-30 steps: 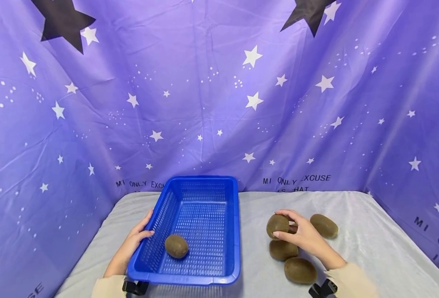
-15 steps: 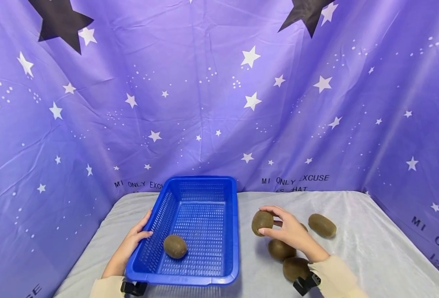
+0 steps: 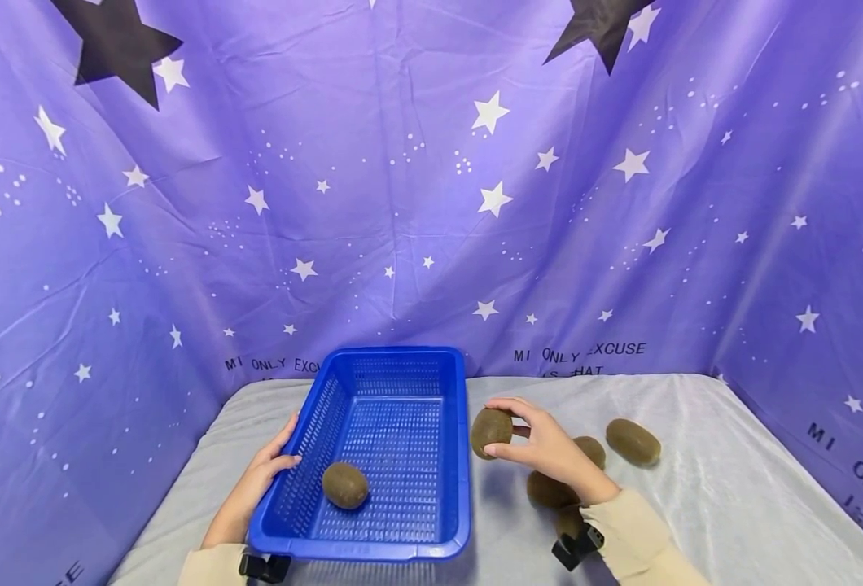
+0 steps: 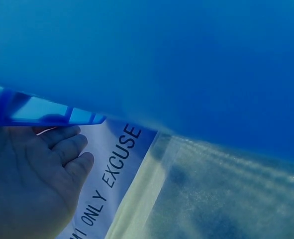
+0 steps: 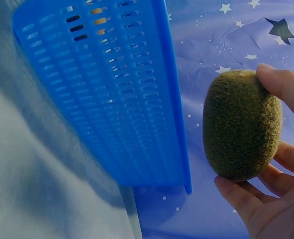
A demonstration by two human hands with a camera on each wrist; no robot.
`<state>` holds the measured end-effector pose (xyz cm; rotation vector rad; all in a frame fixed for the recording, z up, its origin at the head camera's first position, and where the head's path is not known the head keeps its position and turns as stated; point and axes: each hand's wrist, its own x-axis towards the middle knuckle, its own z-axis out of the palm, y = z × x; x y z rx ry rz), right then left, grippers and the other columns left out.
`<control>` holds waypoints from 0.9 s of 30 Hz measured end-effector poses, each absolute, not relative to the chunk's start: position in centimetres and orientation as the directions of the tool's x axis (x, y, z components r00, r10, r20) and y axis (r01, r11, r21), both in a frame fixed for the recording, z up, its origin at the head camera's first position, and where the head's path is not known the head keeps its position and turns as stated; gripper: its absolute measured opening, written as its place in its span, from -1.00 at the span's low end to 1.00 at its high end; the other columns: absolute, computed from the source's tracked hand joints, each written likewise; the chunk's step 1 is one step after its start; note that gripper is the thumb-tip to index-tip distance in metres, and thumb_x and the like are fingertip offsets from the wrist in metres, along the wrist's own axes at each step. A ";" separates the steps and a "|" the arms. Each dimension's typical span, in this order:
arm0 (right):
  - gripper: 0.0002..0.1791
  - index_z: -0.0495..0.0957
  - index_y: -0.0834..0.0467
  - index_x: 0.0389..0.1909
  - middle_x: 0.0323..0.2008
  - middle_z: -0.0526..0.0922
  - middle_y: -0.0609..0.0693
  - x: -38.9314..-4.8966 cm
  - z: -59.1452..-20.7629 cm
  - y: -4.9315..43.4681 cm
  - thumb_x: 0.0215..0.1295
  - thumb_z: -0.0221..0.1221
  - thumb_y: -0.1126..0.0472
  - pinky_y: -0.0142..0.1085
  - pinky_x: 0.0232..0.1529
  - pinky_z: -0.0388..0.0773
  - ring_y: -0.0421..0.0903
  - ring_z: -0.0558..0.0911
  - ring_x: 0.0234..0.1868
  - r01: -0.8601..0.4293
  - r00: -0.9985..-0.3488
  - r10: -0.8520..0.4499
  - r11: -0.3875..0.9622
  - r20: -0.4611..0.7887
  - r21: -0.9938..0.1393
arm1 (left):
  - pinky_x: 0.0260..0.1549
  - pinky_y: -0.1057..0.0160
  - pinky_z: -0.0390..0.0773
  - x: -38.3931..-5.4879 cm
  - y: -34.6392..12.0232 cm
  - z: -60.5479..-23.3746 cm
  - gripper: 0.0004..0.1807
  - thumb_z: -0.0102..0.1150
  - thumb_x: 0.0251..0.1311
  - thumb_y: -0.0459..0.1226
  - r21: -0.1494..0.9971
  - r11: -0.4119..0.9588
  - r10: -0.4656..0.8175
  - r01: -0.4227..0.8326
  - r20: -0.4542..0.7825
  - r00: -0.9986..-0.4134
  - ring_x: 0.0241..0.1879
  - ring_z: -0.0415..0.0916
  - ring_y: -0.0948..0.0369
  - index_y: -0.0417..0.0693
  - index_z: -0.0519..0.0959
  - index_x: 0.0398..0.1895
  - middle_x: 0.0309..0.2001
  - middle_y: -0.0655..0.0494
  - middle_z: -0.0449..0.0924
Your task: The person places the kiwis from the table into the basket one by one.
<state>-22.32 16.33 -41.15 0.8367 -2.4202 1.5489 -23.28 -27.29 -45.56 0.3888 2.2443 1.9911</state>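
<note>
My right hand [image 3: 545, 443] pinches a brown fuzzy kiwi [image 3: 492, 433] between thumb and fingertips, just right of the basket's right rim. In the right wrist view that kiwi [image 5: 242, 124] is held up beside the basket's slotted wall [image 5: 102, 94]. My left hand [image 3: 256, 480] holds the left rim of the blue plastic basket [image 3: 469, 456]. From the left wrist view, the left hand's [image 4: 37, 174] fingers reach up under the rim. Another kiwi [image 3: 345, 486] lies inside the basket, near its front left.
On the grey cloth [image 3: 725, 488] to the right lie more kiwis: one apart [image 3: 633, 442], others partly hidden by the right hand and wrist, such as the front kiwi [image 3: 549, 490]. A purple star-printed curtain [image 3: 402, 203] encloses the back and sides.
My right hand has carried its kiwi left, away from the other kiwis and up to the basket's right rim. The left hand and the basket have stayed in place.
</note>
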 end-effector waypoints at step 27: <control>-0.43 0.43 0.33 0.12 0.11 0.46 0.27 -21.2 -38.4 11.4 0.04 0.34 0.33 -0.22 0.00 0.51 0.05 0.49 0.02 -0.516 -0.798 -0.472 0.217 0.373 -0.829 | -0.07 0.46 0.41 -23.4 -27.3 -45.5 -0.21 -0.16 0.20 -0.49 0.989 0.068 0.300 0.134 0.108 -0.948 0.05 0.24 0.64 -0.24 -0.24 0.46 0.45 -0.29 -0.39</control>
